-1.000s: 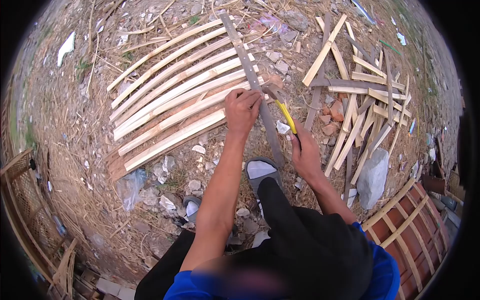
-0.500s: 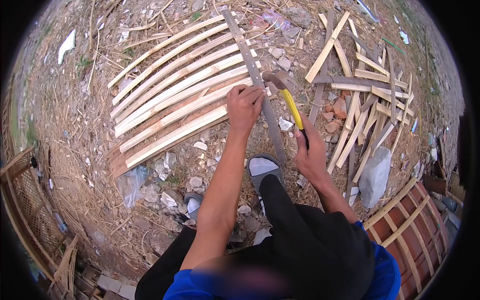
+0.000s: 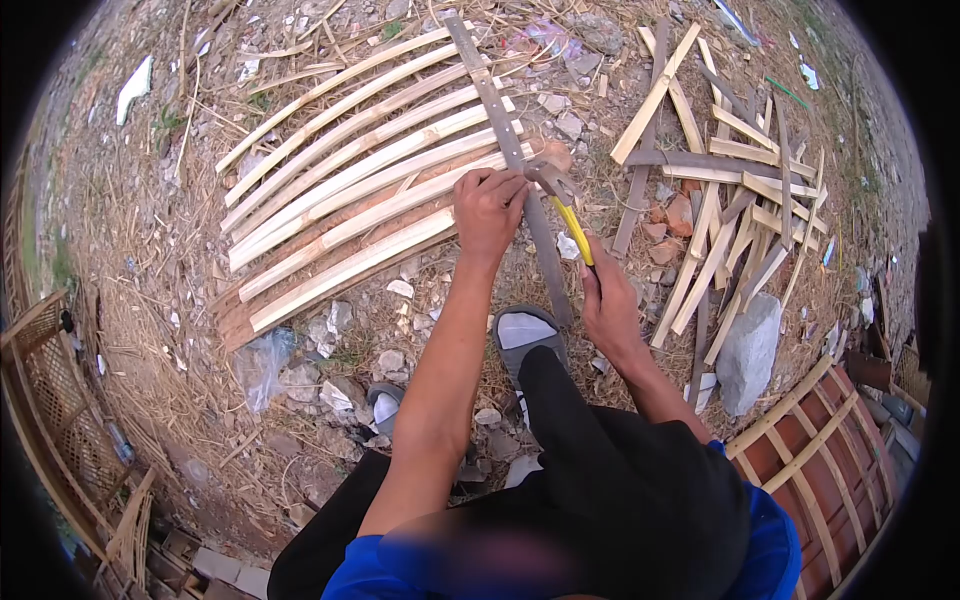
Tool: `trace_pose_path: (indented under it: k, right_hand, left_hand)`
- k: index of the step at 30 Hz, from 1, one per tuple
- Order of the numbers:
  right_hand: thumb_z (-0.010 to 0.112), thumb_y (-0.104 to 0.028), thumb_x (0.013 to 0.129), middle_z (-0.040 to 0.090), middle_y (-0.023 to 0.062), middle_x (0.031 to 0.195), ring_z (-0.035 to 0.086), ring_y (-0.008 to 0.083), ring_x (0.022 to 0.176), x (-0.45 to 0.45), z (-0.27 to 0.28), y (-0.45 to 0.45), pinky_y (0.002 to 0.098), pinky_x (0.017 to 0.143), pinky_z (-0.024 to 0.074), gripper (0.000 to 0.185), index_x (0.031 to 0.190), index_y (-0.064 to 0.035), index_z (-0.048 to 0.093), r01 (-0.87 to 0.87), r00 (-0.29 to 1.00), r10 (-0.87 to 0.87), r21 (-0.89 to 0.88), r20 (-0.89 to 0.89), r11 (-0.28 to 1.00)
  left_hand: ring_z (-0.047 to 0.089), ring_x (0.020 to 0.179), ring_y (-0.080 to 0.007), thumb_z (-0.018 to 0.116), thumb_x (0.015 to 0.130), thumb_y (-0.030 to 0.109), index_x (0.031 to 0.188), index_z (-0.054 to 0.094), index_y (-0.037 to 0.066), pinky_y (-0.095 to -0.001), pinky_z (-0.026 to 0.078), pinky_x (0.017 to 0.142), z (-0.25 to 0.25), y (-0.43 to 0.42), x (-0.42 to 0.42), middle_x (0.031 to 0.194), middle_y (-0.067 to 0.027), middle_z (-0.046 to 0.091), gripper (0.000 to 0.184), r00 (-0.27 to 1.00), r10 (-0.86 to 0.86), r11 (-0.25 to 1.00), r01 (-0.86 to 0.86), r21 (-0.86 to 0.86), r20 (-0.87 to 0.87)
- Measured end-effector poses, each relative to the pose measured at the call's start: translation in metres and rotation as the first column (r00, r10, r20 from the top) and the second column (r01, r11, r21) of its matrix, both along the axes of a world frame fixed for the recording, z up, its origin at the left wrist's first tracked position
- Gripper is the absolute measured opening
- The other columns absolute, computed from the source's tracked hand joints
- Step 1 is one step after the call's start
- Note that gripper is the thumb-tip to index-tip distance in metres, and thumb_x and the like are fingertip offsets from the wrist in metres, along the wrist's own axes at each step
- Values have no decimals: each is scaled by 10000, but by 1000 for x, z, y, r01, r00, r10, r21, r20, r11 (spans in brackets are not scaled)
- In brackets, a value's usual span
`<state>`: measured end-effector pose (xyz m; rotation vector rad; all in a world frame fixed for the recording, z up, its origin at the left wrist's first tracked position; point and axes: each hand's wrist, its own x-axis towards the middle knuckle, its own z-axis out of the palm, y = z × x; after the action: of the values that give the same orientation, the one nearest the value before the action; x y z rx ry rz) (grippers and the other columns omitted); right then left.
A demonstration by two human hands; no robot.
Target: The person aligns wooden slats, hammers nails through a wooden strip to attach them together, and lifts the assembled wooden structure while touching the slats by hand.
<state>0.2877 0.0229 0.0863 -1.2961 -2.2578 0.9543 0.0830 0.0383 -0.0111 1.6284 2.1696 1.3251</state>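
My right hand (image 3: 612,305) grips a claw hammer (image 3: 567,216) by its yellow and black handle. The hammer's head rests at or just over a long dark wooden strip (image 3: 494,105), right beside my left fingertips. My left hand (image 3: 488,212) is closed in a pinch on that strip; whatever its fingers hold is hidden or too small to name. Several pale wooden slats (image 3: 372,145) lie in a row on the ground, their right ends under the dark strip. The strip's near end reaches my sandalled foot (image 3: 528,335).
A jumbled pile of slats (image 3: 745,190) lies at the right, with a large grey stone (image 3: 750,355) below it. A slatted wooden frame (image 3: 820,440) stands at the lower right, a woven panel (image 3: 70,400) at the left. Rubble and a plastic bag (image 3: 265,370) litter the ground.
The hammer has come down and slightly left onto the strip beside my left fingers, my right hand shifting a little with it. My left hand stays in place.
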Motion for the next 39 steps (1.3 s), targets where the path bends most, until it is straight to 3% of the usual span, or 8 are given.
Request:
trace_pose_path:
  k: [8, 11, 14, 18, 22, 25, 34, 39]
  right_hand:
    - [523, -65, 984, 618, 292, 1147, 633, 459, 988, 4, -5, -1, 483, 824, 510, 417, 1395, -17, 475, 5, 999, -4, -42, 40, 999]
    - [525, -84, 989, 615, 304, 1165, 632, 466, 995, 4, -4, 1, 491, 825, 508, 416, 1396, -18, 471, 19, 997, -12, -99, 74, 995]
    - [524, -103, 995, 621, 310, 1145, 636, 469, 980, 2, -1, 1, 498, 810, 503, 417, 1400, -24, 466, 36, 994, -18, -161, 110, 986]
    - [518, -125, 1004, 630, 311, 1101, 638, 473, 948, 0, 5, 3, 499, 776, 498, 416, 1405, -32, 460, 87, 982, -45, -225, 185, 971]
    - [512, -151, 1011, 634, 309, 1054, 640, 470, 899, -3, 8, 4, 494, 743, 495, 405, 1392, -23, 465, 83, 981, -42, -214, 189, 973]
    - [514, -129, 1012, 597, 216, 797, 589, 348, 678, 1, -4, 1, 428, 647, 462, 393, 1393, -38, 478, 71, 983, -49, -121, 176, 990]
    - [514, -199, 1031, 624, 153, 858, 594, 238, 736, 1, -1, 3, 377, 678, 471, 382, 1363, -10, 495, 137, 988, -115, -245, 101, 960]
    - [522, -215, 1034, 560, 108, 769, 531, 191, 697, 5, -7, -5, 351, 662, 444, 367, 1318, 16, 506, 261, 963, -270, -235, -3, 936]
  left_hand:
    - [584, 1094, -264, 747, 798, 205, 1133, 710, 91, -437, 409, 997, 30, -10, -21, 1177, -41, 686, 356, 980, -197, 971, 192, -141, -22]
    - [511, 1233, -286, 682, 882, 318, 1283, 629, 115, -513, 324, 1085, 29, -26, -49, 1335, -54, 598, 453, 978, -104, 961, 52, -271, -179]
    - [422, 1349, -309, 587, 951, 435, 1386, 563, 223, -584, 232, 1141, 14, -44, -82, 1450, -51, 503, 485, 912, 70, 900, -232, -370, -404]
    - [349, 1421, -319, 513, 966, 537, 1392, 521, 443, -635, 174, 1164, 12, -49, -87, 1517, -16, 436, 436, 891, 22, 868, -243, -434, -453]
    - [362, 1414, -312, 529, 951, 558, 1381, 534, 441, -629, 180, 1164, 10, -49, -86, 1514, -4, 443, 445, 891, 46, 869, -259, -422, -452]
    - [367, 1410, -305, 538, 945, 562, 1364, 554, 438, -623, 189, 1160, 9, -49, -84, 1504, 0, 456, 437, 892, 78, 879, -272, -392, -445]
    - [364, 1419, -306, 524, 955, 563, 1366, 562, 417, -628, 168, 1163, 11, -45, -80, 1515, -6, 447, 438, 895, 96, 848, -303, -436, -436]
    - [364, 1420, -305, 528, 954, 562, 1352, 579, 413, -618, 164, 1166, 10, -47, -80, 1511, -12, 456, 428, 900, 96, 849, -297, -438, -426]
